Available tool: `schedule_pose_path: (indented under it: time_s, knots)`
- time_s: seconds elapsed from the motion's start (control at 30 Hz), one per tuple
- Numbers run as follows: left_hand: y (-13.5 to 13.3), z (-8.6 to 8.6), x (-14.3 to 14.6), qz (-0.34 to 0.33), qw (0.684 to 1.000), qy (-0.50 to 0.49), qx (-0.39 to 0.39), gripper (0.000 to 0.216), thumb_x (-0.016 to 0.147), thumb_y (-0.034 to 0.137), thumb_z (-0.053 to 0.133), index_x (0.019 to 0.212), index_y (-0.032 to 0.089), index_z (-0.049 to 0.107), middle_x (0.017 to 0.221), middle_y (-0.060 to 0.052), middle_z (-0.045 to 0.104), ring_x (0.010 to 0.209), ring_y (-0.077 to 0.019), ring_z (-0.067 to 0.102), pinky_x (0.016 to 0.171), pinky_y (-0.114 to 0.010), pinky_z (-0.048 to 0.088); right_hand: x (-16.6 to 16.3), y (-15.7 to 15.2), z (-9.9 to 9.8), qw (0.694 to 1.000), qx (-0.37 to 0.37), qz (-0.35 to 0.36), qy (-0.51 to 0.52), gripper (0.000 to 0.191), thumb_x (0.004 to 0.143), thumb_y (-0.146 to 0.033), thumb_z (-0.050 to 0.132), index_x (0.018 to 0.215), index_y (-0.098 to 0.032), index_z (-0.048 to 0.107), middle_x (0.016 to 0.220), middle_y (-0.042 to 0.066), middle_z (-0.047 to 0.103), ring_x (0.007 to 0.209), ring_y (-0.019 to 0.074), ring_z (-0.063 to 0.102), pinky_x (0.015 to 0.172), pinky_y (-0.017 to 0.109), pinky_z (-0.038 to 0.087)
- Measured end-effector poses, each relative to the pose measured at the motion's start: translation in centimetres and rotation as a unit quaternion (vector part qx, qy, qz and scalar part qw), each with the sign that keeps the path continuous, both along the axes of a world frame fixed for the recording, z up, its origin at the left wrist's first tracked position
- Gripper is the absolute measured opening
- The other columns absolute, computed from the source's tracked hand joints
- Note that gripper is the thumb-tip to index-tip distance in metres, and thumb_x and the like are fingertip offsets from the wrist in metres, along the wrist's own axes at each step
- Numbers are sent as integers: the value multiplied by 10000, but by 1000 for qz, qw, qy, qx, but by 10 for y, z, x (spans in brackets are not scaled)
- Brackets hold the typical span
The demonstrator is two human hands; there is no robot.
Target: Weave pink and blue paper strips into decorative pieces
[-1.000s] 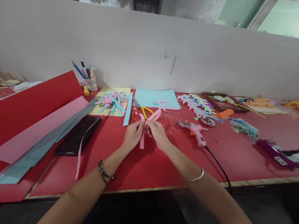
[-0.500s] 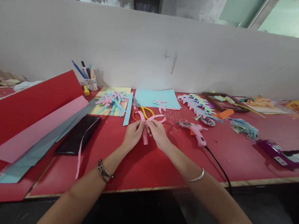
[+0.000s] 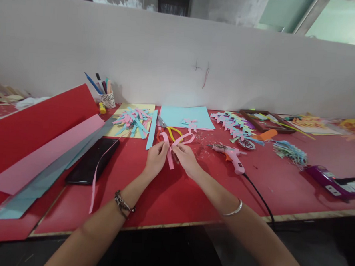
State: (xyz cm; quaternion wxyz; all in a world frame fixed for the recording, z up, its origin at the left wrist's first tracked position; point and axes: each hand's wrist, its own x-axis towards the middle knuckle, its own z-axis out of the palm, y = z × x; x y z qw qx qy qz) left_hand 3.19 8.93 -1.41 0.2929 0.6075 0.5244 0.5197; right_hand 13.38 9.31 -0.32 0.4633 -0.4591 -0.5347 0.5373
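Above the red table, both of my hands pinch a pink paper strip (image 3: 170,160). My left hand (image 3: 157,158) has its thumb and fingers closed on the strip's left side. My right hand (image 3: 185,159) grips it from the other side, and a loop of the paper curves up past its fingers. One end of the strip hangs down between the hands. Just behind them lie scissors with yellow handles (image 3: 175,133), partly hidden. A blue paper strip (image 3: 151,130) lies to their left, and a light blue sheet (image 3: 184,113) lies behind.
A pink glue gun (image 3: 232,155) with a black cord lies on the right, beyond it a purple power strip (image 3: 331,181). To the left are a black phone (image 3: 93,162), long paper sheets (image 3: 48,153) and a pile of cut strips (image 3: 133,120). A pen cup (image 3: 107,99) stands behind.
The pink loop by my right hand has flattened and shifted slightly left. The hanging end has swung a little left and up. Both hands keep their grip.
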Motion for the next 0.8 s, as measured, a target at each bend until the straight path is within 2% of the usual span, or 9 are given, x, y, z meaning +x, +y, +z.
schedule_pose_path:
  time_s: [0.2, 0.4, 0.5, 0.63, 0.8]
  knots:
    - [1, -1, 0, -25, 1000, 7, -9, 269, 757, 284, 397, 509, 182, 412, 462, 57, 430, 460, -88, 416, 465, -190, 312, 0, 1, 1, 999, 26, -19, 16, 243, 701, -245, 432, 475, -186, 363, 364, -90, 345, 350, 36, 301, 395, 191, 244]
    - [-3, 0, 0, -31, 999, 22, -7, 311, 777, 284, 349, 507, 174, 458, 470, 30, 502, 481, -103, 467, 480, -200, 332, -2, -1, 2, 1000, 8, 13, -2, 234, 710, -254, 443, 494, -186, 382, 377, -93, 348, 347, 39, 309, 386, 196, 230]
    - [-4, 1, 0, -17, 1000, 6, -5, 307, 777, 295, 346, 502, 181, 422, 459, 34, 472, 470, -99, 449, 473, -201, 328, -3, -2, 1, 1000, 16, 24, -9, 249, 719, -234, 427, 480, -184, 375, 377, -90, 363, 349, 38, 323, 390, 194, 238]
    - [-3, 1, 0, 39, 999, -20, 7, 345, 769, 348, 361, 465, 201, 291, 415, 59, 318, 417, -81, 332, 422, -202, 265, -4, -2, -1, 999, 6, 29, -22, 246, 718, -236, 428, 481, -182, 388, 379, -84, 385, 349, 40, 330, 383, 194, 237]
    - [-1, 0, 1, -13, 1000, -5, -3, 345, 768, 378, 347, 479, 190, 372, 440, 51, 372, 431, -82, 346, 434, -199, 277, -1, 1, -4, 999, 31, -21, 10, 260, 712, -269, 439, 477, -188, 363, 383, -83, 369, 360, 40, 326, 396, 194, 256]
